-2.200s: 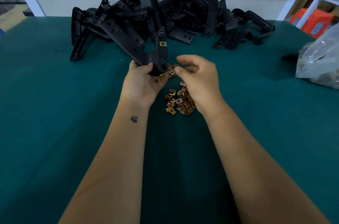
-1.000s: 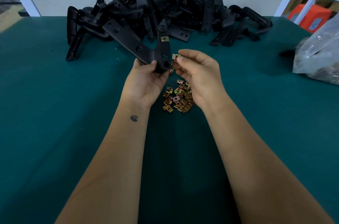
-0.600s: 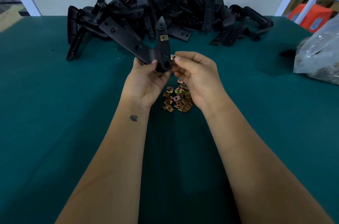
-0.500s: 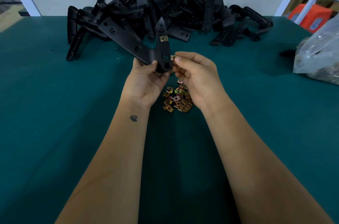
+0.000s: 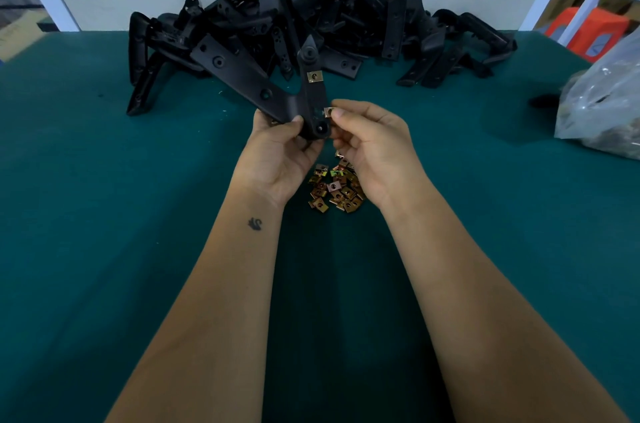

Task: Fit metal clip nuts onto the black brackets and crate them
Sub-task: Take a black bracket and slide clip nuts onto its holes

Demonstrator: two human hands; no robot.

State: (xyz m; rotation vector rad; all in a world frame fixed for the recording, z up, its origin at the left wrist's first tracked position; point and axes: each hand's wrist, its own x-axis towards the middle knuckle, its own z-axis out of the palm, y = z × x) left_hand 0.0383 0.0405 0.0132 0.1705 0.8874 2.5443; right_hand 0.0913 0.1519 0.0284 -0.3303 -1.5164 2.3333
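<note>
A green work table (image 5: 104,214) fills the frame, backed by a pale wall along the top. At upper centre, a pile of black brackets (image 5: 311,13) lies against the wall, awaiting fitting. Below it, just left of centre, the left hand (image 5: 277,152) grips one bracket (image 5: 249,79) at its bend, thumb across the front face. One clip nut (image 5: 313,76) is already seated on the upright arm of this bracket. At centre, the right hand (image 5: 374,142) pinches a second clip nut (image 5: 327,111) between thumb and forefinger, touching the edge of the same arm lower down. Loose clip nuts (image 5: 334,188) lie on the table beneath both hands. A clear bag (image 5: 602,100) sits at right. Step in hand: seating the second nut. The next move likely calls for a firm sideways push, aligning nut and hole. No crate is visible.
</note>
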